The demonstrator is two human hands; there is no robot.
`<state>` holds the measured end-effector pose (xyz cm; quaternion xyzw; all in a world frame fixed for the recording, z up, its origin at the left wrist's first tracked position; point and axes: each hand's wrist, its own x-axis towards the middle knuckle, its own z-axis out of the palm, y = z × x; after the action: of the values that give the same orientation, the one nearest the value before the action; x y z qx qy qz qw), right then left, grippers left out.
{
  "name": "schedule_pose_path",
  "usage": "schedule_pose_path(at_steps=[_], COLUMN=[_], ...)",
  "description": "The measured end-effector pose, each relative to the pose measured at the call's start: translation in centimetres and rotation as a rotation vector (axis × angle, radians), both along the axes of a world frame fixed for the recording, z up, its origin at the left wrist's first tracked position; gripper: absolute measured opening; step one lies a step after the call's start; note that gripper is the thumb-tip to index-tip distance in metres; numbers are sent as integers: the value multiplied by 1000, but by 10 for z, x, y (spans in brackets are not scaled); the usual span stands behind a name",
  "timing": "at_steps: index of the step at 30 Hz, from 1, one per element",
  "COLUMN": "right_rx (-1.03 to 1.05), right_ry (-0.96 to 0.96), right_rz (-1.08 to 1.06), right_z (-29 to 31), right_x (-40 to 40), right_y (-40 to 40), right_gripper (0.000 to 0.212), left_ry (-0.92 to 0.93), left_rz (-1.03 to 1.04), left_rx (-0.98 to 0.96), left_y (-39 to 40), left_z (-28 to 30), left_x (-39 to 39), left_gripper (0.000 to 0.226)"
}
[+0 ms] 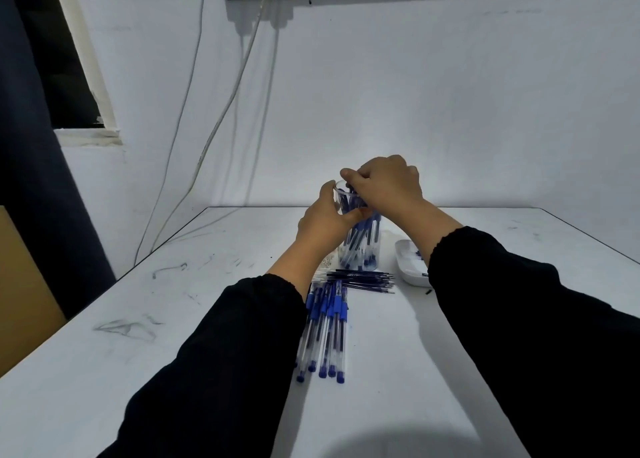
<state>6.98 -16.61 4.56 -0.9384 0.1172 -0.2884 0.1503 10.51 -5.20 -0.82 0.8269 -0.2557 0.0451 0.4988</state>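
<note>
While my left hand [323, 222] curls round the upper wall of the clear cup [375, 246], holding it upright on the table [173, 319], my right hand [388, 184] sits over its mouth, fingers bent down among the blue pens [349, 201] inside. Whether they pinch one I cannot tell. Loose pens [325, 329] lie nearer me, thin refills [360, 279] lie crosswise beyond them, and a white tray [408, 270] sits just right of the cup.
</note>
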Motion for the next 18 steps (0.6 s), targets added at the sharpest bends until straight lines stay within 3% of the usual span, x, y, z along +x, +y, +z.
schedule_pose_path(at_steps=[3,6,10,12,18], right_rx=[22,31,214,244,98], right_ry=[3,-100,-405,-463,-290], right_rz=[54,127,294,344,448], right_z=[-4,-11,-33,-50,-106], right_x=[-5,-16,-51,-68,-99], right_y=[2,2,7,11,16], right_gripper=[50,32,28,26,19], left_ry=[4,9,35,21,8], left_rz=[-1,10,30,29,34], left_rx=[27,53,27,35,69], left_y=[1,6,21,32,57], left_z=[1,-1,-12,-20,-45], left_x=[-3,-10,-24,-31,-55], left_gripper=[89,85,58,44,26])
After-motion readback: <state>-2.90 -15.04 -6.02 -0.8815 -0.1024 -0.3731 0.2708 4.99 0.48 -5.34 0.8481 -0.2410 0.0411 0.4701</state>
